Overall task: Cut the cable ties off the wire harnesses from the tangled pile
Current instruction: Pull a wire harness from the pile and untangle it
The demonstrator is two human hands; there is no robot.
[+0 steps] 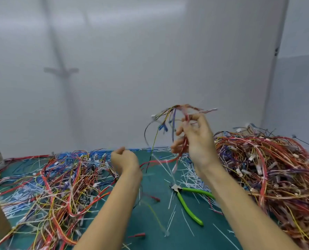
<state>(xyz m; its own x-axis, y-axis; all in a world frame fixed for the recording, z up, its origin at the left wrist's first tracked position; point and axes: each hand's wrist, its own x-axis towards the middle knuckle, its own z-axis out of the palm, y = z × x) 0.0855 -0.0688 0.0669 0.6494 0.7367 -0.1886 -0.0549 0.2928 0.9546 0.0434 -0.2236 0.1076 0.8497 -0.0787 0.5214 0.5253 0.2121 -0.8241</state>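
Wire harness (173,123) aloft over worktop (157,179) back-centre, right hand (197,141) fingers curled round red strands. Left hand (124,159) curled; pinching wire or not, cannot tell. Likely light, floppy, snag-prone: grip bundle beside tie, not loose ends. Cutters (189,201) lie mid-worktop; tangled pile (267,168) at right edge.
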